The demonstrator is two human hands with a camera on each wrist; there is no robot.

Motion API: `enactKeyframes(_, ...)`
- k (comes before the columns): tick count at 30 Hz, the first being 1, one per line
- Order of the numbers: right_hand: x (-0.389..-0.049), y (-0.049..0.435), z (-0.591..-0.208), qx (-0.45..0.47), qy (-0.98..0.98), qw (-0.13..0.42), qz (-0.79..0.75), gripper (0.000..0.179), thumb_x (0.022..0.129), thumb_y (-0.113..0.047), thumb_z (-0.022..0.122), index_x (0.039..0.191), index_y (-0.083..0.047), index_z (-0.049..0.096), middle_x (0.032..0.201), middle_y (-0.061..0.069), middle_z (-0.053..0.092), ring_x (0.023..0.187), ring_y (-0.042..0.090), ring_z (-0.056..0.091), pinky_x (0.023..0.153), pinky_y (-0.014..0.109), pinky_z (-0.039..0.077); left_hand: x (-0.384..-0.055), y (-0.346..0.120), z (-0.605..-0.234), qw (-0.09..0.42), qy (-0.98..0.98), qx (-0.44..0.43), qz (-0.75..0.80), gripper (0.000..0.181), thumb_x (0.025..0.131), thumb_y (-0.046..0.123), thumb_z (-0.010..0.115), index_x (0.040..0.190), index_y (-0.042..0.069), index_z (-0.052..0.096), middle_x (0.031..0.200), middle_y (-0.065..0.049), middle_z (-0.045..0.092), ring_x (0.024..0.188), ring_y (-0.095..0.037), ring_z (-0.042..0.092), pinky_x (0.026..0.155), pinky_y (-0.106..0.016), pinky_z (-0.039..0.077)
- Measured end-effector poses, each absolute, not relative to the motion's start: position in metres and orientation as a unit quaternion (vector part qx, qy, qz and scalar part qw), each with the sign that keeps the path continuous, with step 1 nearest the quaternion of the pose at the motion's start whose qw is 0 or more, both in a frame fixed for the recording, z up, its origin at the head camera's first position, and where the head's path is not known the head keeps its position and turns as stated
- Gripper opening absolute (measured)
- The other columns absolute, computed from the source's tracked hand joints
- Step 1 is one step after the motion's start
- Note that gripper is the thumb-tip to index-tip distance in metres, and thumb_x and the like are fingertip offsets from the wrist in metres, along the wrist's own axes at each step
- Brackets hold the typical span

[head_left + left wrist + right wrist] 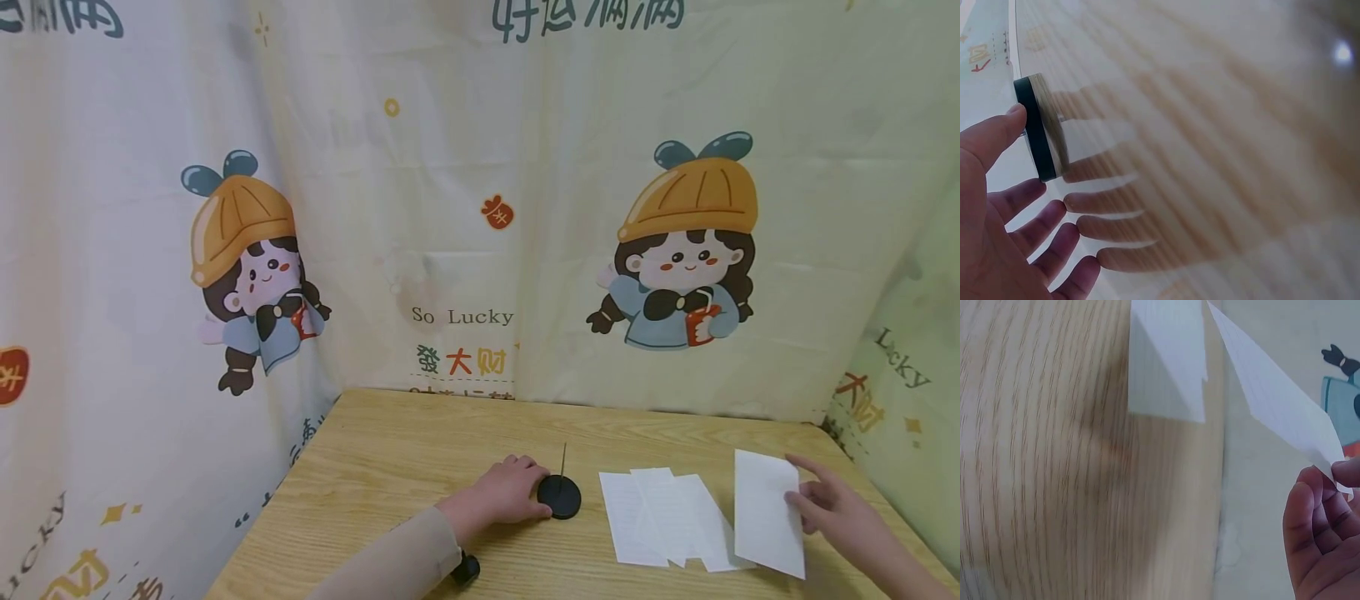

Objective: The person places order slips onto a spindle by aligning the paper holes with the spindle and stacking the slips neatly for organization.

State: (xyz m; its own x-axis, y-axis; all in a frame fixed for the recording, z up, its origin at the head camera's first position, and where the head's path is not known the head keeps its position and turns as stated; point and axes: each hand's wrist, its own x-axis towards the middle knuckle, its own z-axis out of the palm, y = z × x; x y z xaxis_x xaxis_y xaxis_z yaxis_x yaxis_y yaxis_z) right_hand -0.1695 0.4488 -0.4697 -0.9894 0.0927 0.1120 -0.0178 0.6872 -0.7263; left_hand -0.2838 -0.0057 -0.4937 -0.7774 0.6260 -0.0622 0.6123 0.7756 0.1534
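Observation:
A receipt spike with a round black base and a thin upright pin stands on the wooden table. My left hand holds that base at its edge, thumb on one side and forefinger on the other; in the left wrist view, the black disc shows side-on by the thumb, and the other fingers touch the tabletop. At the right, my right hand pinches a white paper slip by its edge, raised and tilted. In the right wrist view this slip hangs from thumb and fingers.
Several overlapping white paper slips lie between the spike and the raised slip. A small black object is partly hidden by the left sleeve. Printed curtains hang behind and beside the wooden table.

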Motion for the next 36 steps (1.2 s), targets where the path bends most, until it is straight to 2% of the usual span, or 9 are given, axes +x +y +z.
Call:
enactKeyframes(6, -0.17, 0.419, -0.464, 0.021, -0.9, 0.085, 0.427, 0.065, 0.099, -0.006, 0.06, 0.129, -0.056, 0.031, 0.08, 0.002, 0.056, 0.061, 0.014, 0.053, 0.056, 0.029, 0.047, -0.287, -0.008, -0.495, 0.066, 0.939, 0.331, 0.066, 0.058, 0.088, 0.057, 0.067, 0.137, 0.028, 0.057, 0.131, 0.005, 0.055, 0.121, -0.018, 0.049, 0.097, -0.038, 0.044)
enactKeyframes(12, -0.175, 0.392, -0.463, 0.056, -0.892, 0.073, 0.442, 0.055, 0.098, -0.008, 0.06, 0.143, -0.031, 0.038, 0.079, 0.003, 0.055, 0.06, 0.015, 0.052, 0.054, 0.031, 0.045, -0.286, -0.01, -0.49, 0.082, 0.936, 0.329, 0.088, 0.056, 0.09, 0.054, 0.066, 0.138, 0.027, 0.056, 0.133, 0.005, 0.055, 0.123, -0.017, 0.049, 0.1, -0.037, 0.043)
enactKeyframes(14, -0.176, 0.383, -0.462, 0.064, -0.89, 0.07, 0.447, 0.053, 0.098, -0.007, 0.061, 0.143, -0.027, 0.04, 0.078, 0.003, 0.054, 0.059, 0.016, 0.052, 0.054, 0.031, 0.045, -0.286, -0.01, -0.489, 0.086, 0.936, 0.329, 0.095, 0.055, 0.091, 0.053, 0.066, 0.138, 0.026, 0.056, 0.134, 0.005, 0.054, 0.124, -0.017, 0.049, 0.1, -0.037, 0.043)
enactKeyframes(17, -0.179, 0.37, -0.461, 0.07, -0.887, 0.058, 0.452, 0.054, 0.097, -0.006, 0.061, 0.145, -0.008, 0.038, 0.078, 0.004, 0.054, 0.058, 0.018, 0.053, 0.055, 0.031, 0.045, -0.286, -0.01, -0.487, 0.088, 0.935, 0.328, 0.105, 0.056, 0.092, 0.052, 0.065, 0.14, 0.026, 0.054, 0.138, 0.004, 0.052, 0.127, -0.019, 0.048, 0.101, -0.037, 0.042)
enactKeyframes(20, -0.181, 0.36, -0.459, 0.058, -0.889, 0.031, 0.453, 0.057, 0.097, -0.008, 0.062, 0.146, 0.002, 0.033, 0.08, 0.006, 0.053, 0.06, 0.018, 0.053, 0.057, 0.031, 0.046, -0.286, -0.01, -0.486, 0.087, 0.935, 0.326, 0.114, 0.057, 0.093, 0.052, 0.064, 0.142, 0.026, 0.052, 0.141, 0.003, 0.051, 0.13, -0.02, 0.047, 0.102, -0.039, 0.042)
enactKeyframes(24, -0.184, 0.35, -0.459, 0.071, -0.881, 0.019, 0.468, 0.058, 0.097, -0.008, 0.062, 0.145, 0.004, 0.032, 0.08, 0.008, 0.053, 0.06, 0.018, 0.053, 0.056, 0.031, 0.044, -0.285, -0.012, -0.485, 0.081, 0.933, 0.318, 0.149, 0.056, 0.094, 0.051, 0.063, 0.143, 0.026, 0.051, 0.142, 0.003, 0.05, 0.131, -0.018, 0.048, 0.104, -0.039, 0.042)
enactKeyframes(28, -0.188, 0.345, -0.464, 0.12, -0.863, 0.031, 0.49, 0.053, 0.098, -0.005, 0.061, 0.145, -0.014, 0.038, 0.079, 0.005, 0.054, 0.059, 0.019, 0.053, 0.054, 0.033, 0.045, -0.285, -0.014, -0.482, 0.075, 0.93, 0.307, 0.188, 0.055, 0.095, 0.051, 0.062, 0.143, 0.026, 0.05, 0.141, 0.004, 0.051, 0.13, -0.016, 0.048, 0.103, -0.038, 0.043)
enactKeyframes(30, -0.189, 0.342, -0.465, 0.133, -0.858, 0.035, 0.495, 0.052, 0.097, -0.005, 0.061, 0.144, -0.015, 0.039, 0.079, 0.004, 0.055, 0.058, 0.019, 0.053, 0.053, 0.033, 0.045, -0.285, -0.015, -0.48, 0.074, 0.929, 0.303, 0.198, 0.055, 0.095, 0.051, 0.061, 0.143, 0.026, 0.05, 0.138, 0.005, 0.052, 0.128, -0.015, 0.05, 0.102, -0.038, 0.044)
enactKeyframes(36, -0.191, 0.333, -0.46, 0.116, -0.864, 0.024, 0.49, 0.06, 0.096, -0.006, 0.062, 0.145, 0.005, 0.029, 0.081, 0.004, 0.056, 0.06, 0.017, 0.054, 0.055, 0.032, 0.046, -0.282, -0.016, -0.47, 0.07, 0.928, 0.298, 0.215, 0.055, 0.096, 0.051, 0.059, 0.144, 0.027, 0.048, 0.135, 0.006, 0.053, 0.119, -0.012, 0.054, 0.095, -0.035, 0.047)
